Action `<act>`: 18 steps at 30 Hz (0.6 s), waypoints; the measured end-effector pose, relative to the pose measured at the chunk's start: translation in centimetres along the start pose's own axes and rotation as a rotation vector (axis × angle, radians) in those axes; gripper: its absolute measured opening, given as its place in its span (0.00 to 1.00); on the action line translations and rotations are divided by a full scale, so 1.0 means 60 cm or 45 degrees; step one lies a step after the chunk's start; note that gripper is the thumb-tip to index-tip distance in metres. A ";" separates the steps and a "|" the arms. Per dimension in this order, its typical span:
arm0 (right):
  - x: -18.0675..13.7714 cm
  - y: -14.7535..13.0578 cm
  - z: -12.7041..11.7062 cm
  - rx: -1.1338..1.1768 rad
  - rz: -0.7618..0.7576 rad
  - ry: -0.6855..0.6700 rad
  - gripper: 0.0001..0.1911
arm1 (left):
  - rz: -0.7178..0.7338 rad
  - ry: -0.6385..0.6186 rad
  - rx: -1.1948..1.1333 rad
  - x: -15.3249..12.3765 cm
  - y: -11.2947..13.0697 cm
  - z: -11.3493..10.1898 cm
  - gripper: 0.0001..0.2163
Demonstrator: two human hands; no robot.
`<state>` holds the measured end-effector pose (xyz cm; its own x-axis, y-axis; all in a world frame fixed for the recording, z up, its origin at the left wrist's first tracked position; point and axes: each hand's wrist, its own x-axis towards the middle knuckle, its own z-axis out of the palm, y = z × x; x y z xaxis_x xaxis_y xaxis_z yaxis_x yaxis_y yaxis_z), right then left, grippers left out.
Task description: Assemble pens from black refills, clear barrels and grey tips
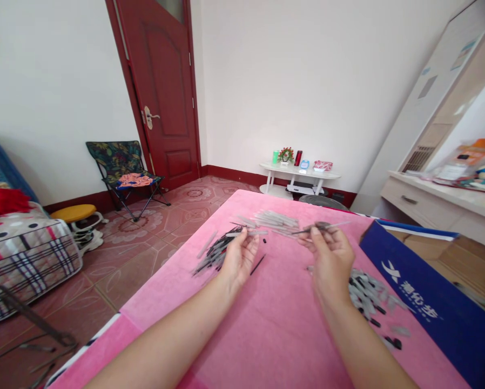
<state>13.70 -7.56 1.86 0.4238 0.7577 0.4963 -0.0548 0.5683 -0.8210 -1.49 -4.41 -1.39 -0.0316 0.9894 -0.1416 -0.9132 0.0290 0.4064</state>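
My left hand (240,256) is closed on a translucent pen barrel (261,233), held level over the cloth. Off to the right, my right hand (332,256) pinches a thin dark pen refill (303,232); a paler thin end (342,223) pokes out beyond its fingers, blurred. Beside my left hand lies a pile of dark refills (210,258). Clear pen barrels (275,219) form a heap behind both hands. Grey and black pen caps (366,292) are strewn right of my right forearm. Between the hands rest one loose black refill (257,265) and a small black piece (264,241).
A pink cloth (275,335) covers the table. At its right edge stands an open blue cardboard box (424,302). Beyond are a low white side table (327,174), a folding chair (116,159), a yellow stool (74,211) and a drawer cabinet (404,192).
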 end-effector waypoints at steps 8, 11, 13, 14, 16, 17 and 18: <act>-0.015 -0.027 0.020 0.045 0.016 -0.121 0.08 | -0.069 -0.036 -0.076 -0.014 -0.013 0.003 0.03; -0.021 -0.025 0.025 -0.041 -0.017 -0.130 0.08 | -0.096 -0.022 -0.091 -0.019 -0.015 0.007 0.04; -0.022 -0.027 0.027 -0.093 -0.040 -0.135 0.08 | -0.115 -0.014 -0.104 -0.023 -0.015 0.010 0.04; -0.023 -0.028 0.027 -0.110 -0.049 -0.135 0.07 | -0.123 -0.015 -0.109 -0.024 -0.015 0.011 0.04; -0.023 -0.031 0.027 -0.124 -0.064 -0.125 0.07 | -0.133 -0.021 -0.121 -0.025 -0.016 0.012 0.03; -0.023 -0.032 0.027 -0.124 -0.069 -0.118 0.07 | -0.137 -0.024 -0.127 -0.026 -0.017 0.011 0.03; -0.024 -0.033 0.027 -0.123 -0.072 -0.117 0.07 | -0.138 -0.027 -0.135 -0.026 -0.017 0.011 0.03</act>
<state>11.74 -9.25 3.25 0.3392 0.7540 0.5625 0.0556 0.5808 -0.8121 -0.22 -5.90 -1.02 0.0768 0.9841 -0.1602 -0.9487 0.1216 0.2919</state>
